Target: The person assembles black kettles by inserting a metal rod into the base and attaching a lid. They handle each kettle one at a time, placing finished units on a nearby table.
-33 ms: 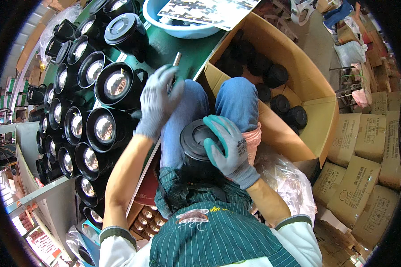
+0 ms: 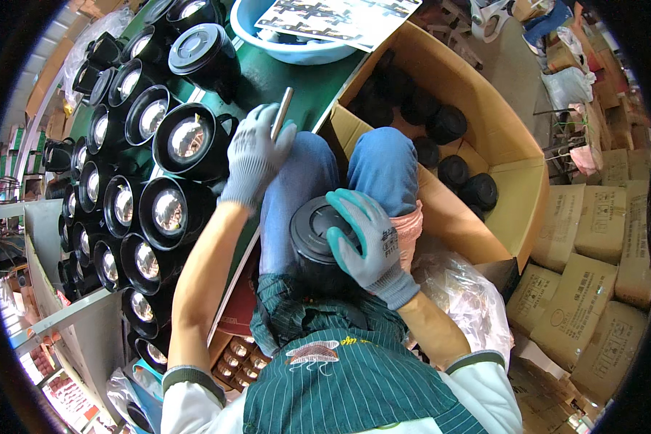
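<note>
In my lap, between my thighs, stands a round black container (image 2: 318,231) with a flat ridged lid. My right hand (image 2: 369,246), in a grey and teal glove, grips the side of this lid with the thumb and fingers spread around its rim. My left hand (image 2: 257,155), gloved in grey, is closed around a slim silver metal rod (image 2: 283,112) above my left knee. The rod's upper end sticks out past the fingers; its lower end is hidden. Close to that hand, on the bench, sits an open black pot (image 2: 189,139) with a shiny metal inside.
Rows of similar black pots (image 2: 123,202) fill the green bench (image 2: 282,79) on my left. A lidded black pot (image 2: 202,61) and a light blue basin (image 2: 304,52) with a printed sheet (image 2: 340,18) stand farther back. An open carton (image 2: 506,137) at right holds several black containers; stacked cartons (image 2: 579,296) lie beyond.
My left hand has turned a little, and more of the metal rod shows, leaning up and right. The right hand and lidded container have shifted very slightly left.
</note>
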{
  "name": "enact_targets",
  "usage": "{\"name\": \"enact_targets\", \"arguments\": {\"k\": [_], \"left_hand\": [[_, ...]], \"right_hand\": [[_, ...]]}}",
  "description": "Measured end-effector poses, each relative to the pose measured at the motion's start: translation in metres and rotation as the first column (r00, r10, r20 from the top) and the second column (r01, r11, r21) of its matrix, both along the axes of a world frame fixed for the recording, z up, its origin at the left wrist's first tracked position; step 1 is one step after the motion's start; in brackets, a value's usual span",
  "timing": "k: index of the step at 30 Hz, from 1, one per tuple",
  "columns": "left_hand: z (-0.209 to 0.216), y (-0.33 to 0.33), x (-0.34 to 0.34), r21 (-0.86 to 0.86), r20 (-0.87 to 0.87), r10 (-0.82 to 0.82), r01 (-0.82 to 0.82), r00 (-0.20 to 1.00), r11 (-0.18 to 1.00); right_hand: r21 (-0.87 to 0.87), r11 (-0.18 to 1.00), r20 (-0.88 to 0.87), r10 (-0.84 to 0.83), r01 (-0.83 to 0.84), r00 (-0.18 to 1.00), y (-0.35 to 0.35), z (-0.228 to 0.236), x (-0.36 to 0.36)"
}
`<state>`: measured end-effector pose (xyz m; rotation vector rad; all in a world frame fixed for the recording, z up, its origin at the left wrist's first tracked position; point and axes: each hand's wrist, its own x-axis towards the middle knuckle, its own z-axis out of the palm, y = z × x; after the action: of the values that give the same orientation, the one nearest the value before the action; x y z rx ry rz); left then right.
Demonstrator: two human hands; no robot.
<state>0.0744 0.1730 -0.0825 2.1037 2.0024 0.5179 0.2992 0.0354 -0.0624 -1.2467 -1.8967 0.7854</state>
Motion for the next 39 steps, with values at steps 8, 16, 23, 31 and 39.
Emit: {"name": "enact_targets", "arguments": {"k": [8, 16, 23, 31, 39], "left_hand": [[-0.018, 0.039, -0.021, -0.285, -0.124, 0.115, -0.147, 0.986, 0.947], [0.114, -0.055, -0.015, -0.187, 0.462, -0.565, 0.698, 0.684, 0.691], [0.138, -0.099, 0.03, -0.406, -0.075, -0.576, 0.503, 0.814, 0.763], [0.122, -0.108, 0.039, -0.314, 0.211, -0.421, 0.469, 0.882, 0.826], [0.114, -0.113, 0.039, -0.214, 0.393, -0.329, 0.433, 0.859, 0.875]], "right_hand": [[-0.032, 0.999, -0.33, -0.007, -0.004, 0.944, -0.006, -0.009, 0.005], [-0.423, 0.852, -0.86, -0.271, -0.307, 0.433, -0.008, -0.048, 0.014], [-0.331, 0.758, -0.943, -0.292, -0.562, 0.162, 0.057, -0.026, 0.019], [-0.043, 0.981, -0.787, 0.084, -0.19, 0.612, 0.043, -0.062, 0.026], [0.095, 0.994, -0.48, 0.096, -0.057, 0.872, 0.038, -0.054, 0.037]]}}
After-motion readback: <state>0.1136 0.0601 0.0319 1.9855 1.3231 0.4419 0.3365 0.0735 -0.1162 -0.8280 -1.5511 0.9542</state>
